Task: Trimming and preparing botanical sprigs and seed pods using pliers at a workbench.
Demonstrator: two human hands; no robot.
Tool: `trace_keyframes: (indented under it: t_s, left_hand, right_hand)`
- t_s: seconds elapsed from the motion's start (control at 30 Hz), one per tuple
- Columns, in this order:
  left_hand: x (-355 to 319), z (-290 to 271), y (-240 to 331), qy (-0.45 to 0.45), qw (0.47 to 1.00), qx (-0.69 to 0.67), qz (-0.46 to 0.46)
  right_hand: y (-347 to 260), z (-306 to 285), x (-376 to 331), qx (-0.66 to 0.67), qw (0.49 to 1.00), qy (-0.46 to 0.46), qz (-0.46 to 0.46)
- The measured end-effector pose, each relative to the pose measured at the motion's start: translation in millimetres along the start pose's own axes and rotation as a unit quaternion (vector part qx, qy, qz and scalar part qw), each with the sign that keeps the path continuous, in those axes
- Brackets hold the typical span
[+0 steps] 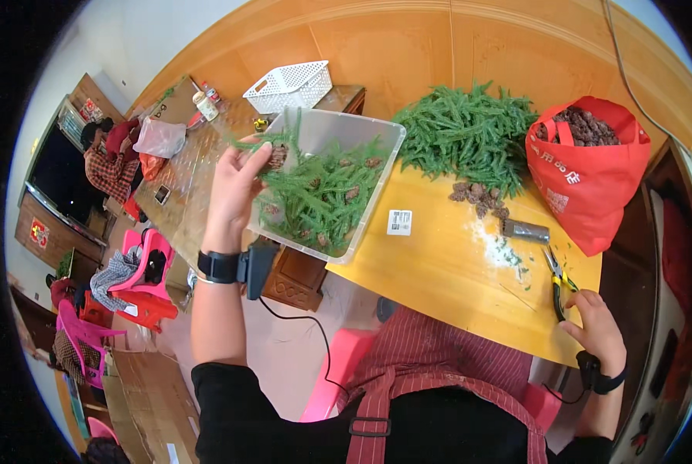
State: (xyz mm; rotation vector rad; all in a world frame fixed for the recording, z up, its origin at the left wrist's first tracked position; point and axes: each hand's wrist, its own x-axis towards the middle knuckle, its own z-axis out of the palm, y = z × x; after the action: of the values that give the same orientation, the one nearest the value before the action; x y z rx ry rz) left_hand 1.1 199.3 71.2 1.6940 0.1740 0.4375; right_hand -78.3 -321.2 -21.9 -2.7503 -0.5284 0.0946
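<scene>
Over the left edge of a translucent plastic bin (378,205), my left hand (234,185) pinches a green artificial pine sprig with a brown pine cone (278,158) on it. Several similar sprigs with cones (326,201) lie inside the bin. At the table's front right, my right hand (599,329) has its thumb and forefinger apart, close to the black-and-yellow handles of a pair of pliers (557,286). The pliers lie on the yellow tabletop (439,263) with their jaws pointing away from me. Whether my fingertips touch the handles is hard to make out.
Behind the bin's right side lies a heap of green sprigs (469,131). Loose pine cones (481,199), a grey cylinder (527,230) and white powder (497,251) are nearby. A red bag (593,182) of cones stands at right. A white basket (290,87) sits behind; another person (110,166) is at far left.
</scene>
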Motion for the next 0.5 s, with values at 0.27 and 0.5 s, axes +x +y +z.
trace_keyframes:
  t_s: [0.27, 0.5]
  left_hand:
    - [-7, -4, 4, 0.145, 0.965, 0.142, 0.166]
    - [-41, 134, 34, -0.262, 0.881, -0.376, 0.119]
  right_hand:
    - [-16, -18, -8, 0.017, 1.0, -0.024, 0.009]
    - [-35, -29, 29, 0.056, 0.99, 0.117, -0.059]
